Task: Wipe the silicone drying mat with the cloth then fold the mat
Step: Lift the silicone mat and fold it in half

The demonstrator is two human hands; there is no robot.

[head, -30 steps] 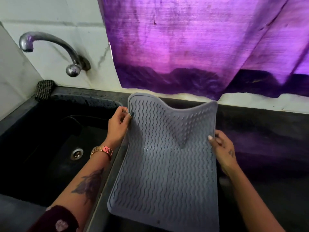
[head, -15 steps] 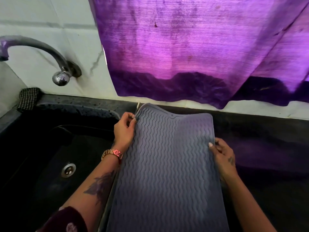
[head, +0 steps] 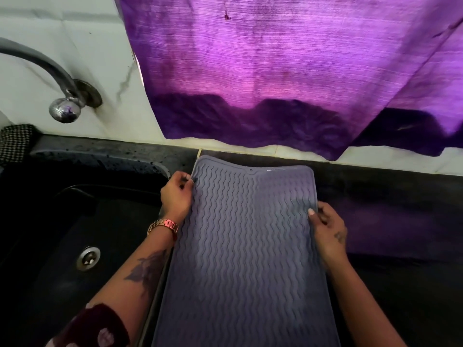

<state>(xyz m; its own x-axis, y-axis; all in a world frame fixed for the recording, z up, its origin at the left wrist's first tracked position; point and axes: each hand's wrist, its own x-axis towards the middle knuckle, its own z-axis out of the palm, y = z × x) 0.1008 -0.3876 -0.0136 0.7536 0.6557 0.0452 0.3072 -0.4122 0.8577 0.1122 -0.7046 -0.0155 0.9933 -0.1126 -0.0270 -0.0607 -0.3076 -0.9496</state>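
Note:
A grey silicone drying mat (head: pixel 248 246) with wavy ridges lies spread lengthwise on the dark counter, its far edge near the wall. My left hand (head: pixel 176 194) pinches the mat's left edge near the far corner. My right hand (head: pixel 327 229) grips the right edge a little nearer to me, thumb on top. A dark checked cloth (head: pixel 15 141) sits bunched at the far left corner behind the sink, away from both hands.
A black sink (head: pixel 75 234) with a metal drain lies left of the mat. A steel tap (head: pixel 57 81) juts from the white tiled wall. A purple curtain (head: pixel 288 71) hangs over the counter's (head: pixel 400 221) back edge.
The mat was lifted and buckled in the middle; both hands have lowered and stretched it flat onto the counter, its far edge now closer to the wall.

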